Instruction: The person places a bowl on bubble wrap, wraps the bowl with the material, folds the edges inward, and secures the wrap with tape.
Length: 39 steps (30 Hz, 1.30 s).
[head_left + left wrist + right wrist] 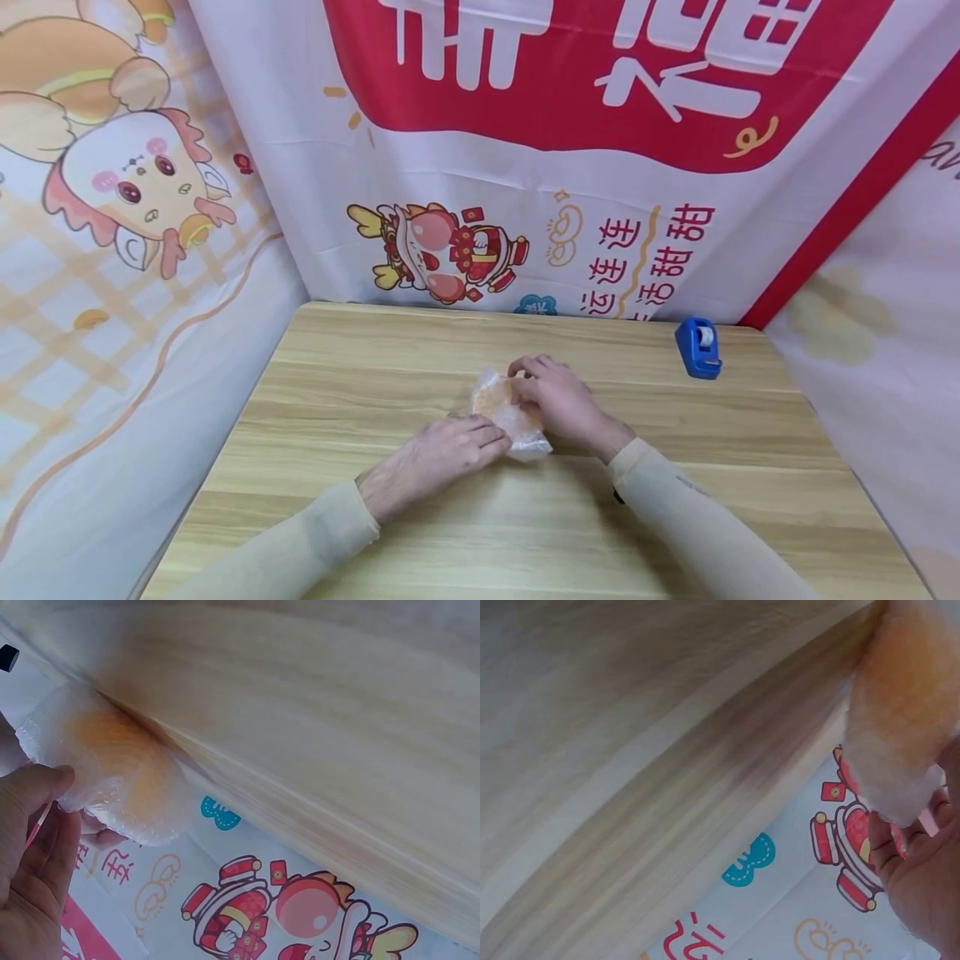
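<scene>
An orange item in clear bubble wrap (497,402) is between the two hands, over the middle of the wooden table. The wrapping hides what kind of item it is. My left hand (453,448) pinches the near-left edge of the wrap; the left wrist view shows the thumb and fingers on the wrapped bundle (124,754). On the other side, my right hand (558,402) grips the bundle with bent fingers. In the right wrist view the bundle (904,697) partly covers those fingertips.
A blue tape dispenser (697,348) with a roll of tape stands at the table's back right corner. The wooden tabletop (360,358) meets a printed cloth (315,217) along its far edge. More printed cloth hangs at both sides.
</scene>
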{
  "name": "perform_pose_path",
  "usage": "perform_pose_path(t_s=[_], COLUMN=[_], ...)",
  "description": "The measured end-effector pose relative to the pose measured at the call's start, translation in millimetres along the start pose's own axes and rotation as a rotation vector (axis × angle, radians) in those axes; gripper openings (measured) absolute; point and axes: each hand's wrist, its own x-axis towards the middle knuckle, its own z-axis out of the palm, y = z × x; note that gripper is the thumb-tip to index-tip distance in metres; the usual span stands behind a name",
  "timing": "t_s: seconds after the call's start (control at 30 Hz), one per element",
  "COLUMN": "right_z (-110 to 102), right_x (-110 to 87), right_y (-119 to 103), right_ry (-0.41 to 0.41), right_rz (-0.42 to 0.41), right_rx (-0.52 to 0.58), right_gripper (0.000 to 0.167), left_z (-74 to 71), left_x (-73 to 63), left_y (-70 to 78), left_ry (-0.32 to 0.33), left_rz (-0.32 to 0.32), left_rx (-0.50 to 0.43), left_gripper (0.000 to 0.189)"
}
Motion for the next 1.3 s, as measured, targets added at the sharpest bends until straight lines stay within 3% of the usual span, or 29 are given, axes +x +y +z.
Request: perform_pose_path(t_s=[0.2,0.43,0.73,1.07,1.17,1.3], right_z=[1,1,1,4,-1,-9], right_x=[-1.4,-0.7,0.3,0.3,-1.8,-9.0], right_y=[4,5,8,8,9,14], right_ry=[0.054,0.014,-0.003,0.038,0.004,-0.102], right_rz=[-0.037,-0.035,-0.053,-0.047,-0.067,-0.067], right_rx=[-0.017,-0.021,0.092,0.095,0.092,0.16], right_gripper=[0.016,0.025,0.029,0.019,0.02,0.028], left_z=[1.3,0.9,3.4,3.6,2.4,1.6], left_x=[-1.3,-0.9,-1.8,-2.2,-2.3,-2.8], left_y=[-0.9,-1.4,-2.0,-2.2,-2.2,-2.3], left_ry=[0.016,0.022,0.036,0.015,-0.007,-0.023], left_rz=[-0.009,-0.003,0.004,-0.009,-0.024,-0.046], left_rx=[-0.007,-0.018,-0.012,-0.012,-0.024,-0.036], left_gripper=[0.039,0.039,0.037,0.038,0.041,0.045])
